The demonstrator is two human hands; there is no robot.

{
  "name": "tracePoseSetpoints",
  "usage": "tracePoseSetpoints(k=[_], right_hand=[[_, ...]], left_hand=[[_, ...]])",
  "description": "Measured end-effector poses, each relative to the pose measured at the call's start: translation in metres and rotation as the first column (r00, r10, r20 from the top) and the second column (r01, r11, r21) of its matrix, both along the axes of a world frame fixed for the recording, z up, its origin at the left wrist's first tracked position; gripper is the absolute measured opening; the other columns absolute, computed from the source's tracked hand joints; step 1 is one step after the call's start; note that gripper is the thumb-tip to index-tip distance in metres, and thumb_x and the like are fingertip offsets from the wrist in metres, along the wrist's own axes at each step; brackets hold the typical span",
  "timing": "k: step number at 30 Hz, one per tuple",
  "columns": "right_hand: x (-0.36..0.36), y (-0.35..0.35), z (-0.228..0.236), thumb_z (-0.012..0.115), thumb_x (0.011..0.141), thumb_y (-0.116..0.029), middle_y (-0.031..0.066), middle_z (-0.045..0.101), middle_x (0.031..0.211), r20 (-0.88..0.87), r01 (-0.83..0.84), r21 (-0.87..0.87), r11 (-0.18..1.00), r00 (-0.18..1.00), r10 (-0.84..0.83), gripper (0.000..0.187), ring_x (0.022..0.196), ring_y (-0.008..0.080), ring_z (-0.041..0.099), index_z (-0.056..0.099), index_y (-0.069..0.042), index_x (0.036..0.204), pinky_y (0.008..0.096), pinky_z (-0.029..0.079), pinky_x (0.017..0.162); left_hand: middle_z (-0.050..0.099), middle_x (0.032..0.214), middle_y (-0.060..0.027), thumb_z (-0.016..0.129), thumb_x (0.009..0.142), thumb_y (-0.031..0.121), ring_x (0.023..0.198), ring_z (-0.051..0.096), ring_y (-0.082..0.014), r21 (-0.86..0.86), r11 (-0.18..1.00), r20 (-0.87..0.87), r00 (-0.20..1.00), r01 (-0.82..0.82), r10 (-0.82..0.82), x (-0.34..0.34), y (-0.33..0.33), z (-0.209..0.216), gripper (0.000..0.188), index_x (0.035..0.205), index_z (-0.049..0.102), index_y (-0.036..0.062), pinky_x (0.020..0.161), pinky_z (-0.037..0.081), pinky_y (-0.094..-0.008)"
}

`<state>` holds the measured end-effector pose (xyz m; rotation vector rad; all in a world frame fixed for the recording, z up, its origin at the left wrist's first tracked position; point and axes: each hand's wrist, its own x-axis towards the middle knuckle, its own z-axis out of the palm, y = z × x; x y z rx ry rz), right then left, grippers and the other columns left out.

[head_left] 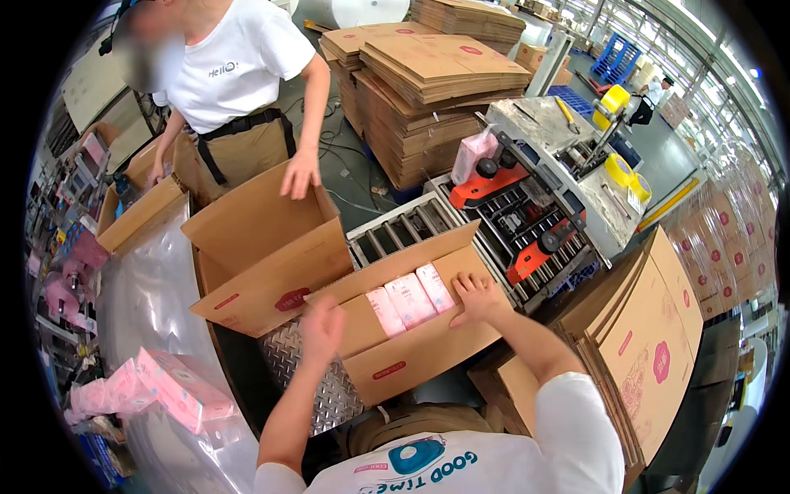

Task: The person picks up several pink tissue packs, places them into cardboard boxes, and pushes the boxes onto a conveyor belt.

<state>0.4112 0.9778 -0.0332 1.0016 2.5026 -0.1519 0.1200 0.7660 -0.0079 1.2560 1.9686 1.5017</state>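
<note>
In front of me stands a cardboard box [362,325] with its two end flaps folded inward and its long flaps apart. Between the end flaps show several pink-and-white packs [408,301], which look like tissue packs. My right hand [477,298] lies with spread fingers on the right end flap. Beside the box's left end, my left hand [322,328] is raised, its fingers smeared by motion; I see nothing in it. A second, open carton [271,284] stands just beyond, with a co-worker's hand [301,171] at its far edge.
A roller conveyor [403,224] leads to a taping machine [518,210] with red parts. Flattened cartons form a stack [436,66] behind and another stack [650,354] at my right. Pink packs [177,391] lie on the metal table [156,288] at left. A co-worker [239,74] stands across.
</note>
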Motion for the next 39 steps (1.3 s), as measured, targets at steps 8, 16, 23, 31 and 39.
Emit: tracePoseSetpoints(k=[8,16,23,31,39], right_hand=[[0.107,-0.017,-0.073,0.072,0.053,-0.069,0.0187,0.032,0.138,-0.213,0.865,-0.35,0.358,0.299,-0.93,0.112,0.127,0.0344,0.036,0.03,-0.003,0.134,0.0469,0.037,0.098],[0.034,0.096,-0.07,0.075,0.062,-0.048,0.0203,0.031,0.139,-0.625,0.789,-0.138,0.599,0.4,-0.67,0.093,0.129,0.0367,0.029,0.035,-0.003,0.134,0.0464,0.027,0.104],[-0.023,0.154,-0.057,0.048,0.086,-0.044,0.0142,0.025,0.146,-0.574,0.146,0.199,0.969,0.819,-0.005,0.067,0.137,0.0284,0.018,0.032,-0.004,0.137,0.0513,0.012,0.11],[0.034,0.261,-0.071,0.051,0.086,-0.032,0.0184,0.04,0.136,-0.728,0.279,0.248,0.928,0.685,-0.011,0.053,0.131,0.0312,0.032,0.046,0.003,0.126,0.045,0.02,0.109],[0.089,0.295,-0.063,0.051,0.087,-0.035,0.0183,0.036,0.139,-0.737,0.418,0.156,0.895,0.653,-0.177,0.058,0.126,0.0342,0.037,0.04,0.003,0.129,0.0414,0.028,0.106]], left_hand=[[0.048,0.129,-0.0121,0.051,0.088,0.025,0.119,0.043,-0.021,-0.358,0.934,0.58,0.788,0.016,0.208,-0.034,0.0,-0.071,0.05,0.128,0.043,-0.0042,0.098,0.034,-0.032],[0.009,0.149,-0.0189,0.048,0.091,0.016,0.134,0.022,-0.0276,-0.414,0.886,0.479,0.778,-0.208,0.406,0.096,-0.002,-0.173,0.079,0.142,-0.012,0.0011,0.108,0.021,-0.0334],[0.015,0.143,-0.0304,0.05,0.09,0.016,0.129,0.03,-0.037,-0.52,0.827,0.194,0.913,-0.215,0.359,0.089,0.167,-0.156,0.08,0.14,-0.01,-0.0046,0.107,0.027,-0.0362],[0.029,0.135,-0.0331,0.052,0.09,0.02,0.121,0.039,-0.0405,-0.559,0.809,0.111,0.95,-0.183,0.291,0.114,0.299,-0.137,0.081,0.141,-0.008,-0.0026,0.101,0.033,-0.0397],[0.034,0.135,-0.0284,0.051,0.092,0.027,0.122,0.041,-0.0322,-0.251,0.968,0.289,0.956,0.02,0.055,0.177,0.32,-0.133,0.072,0.141,0.008,-0.0034,0.1,0.035,-0.0354]])
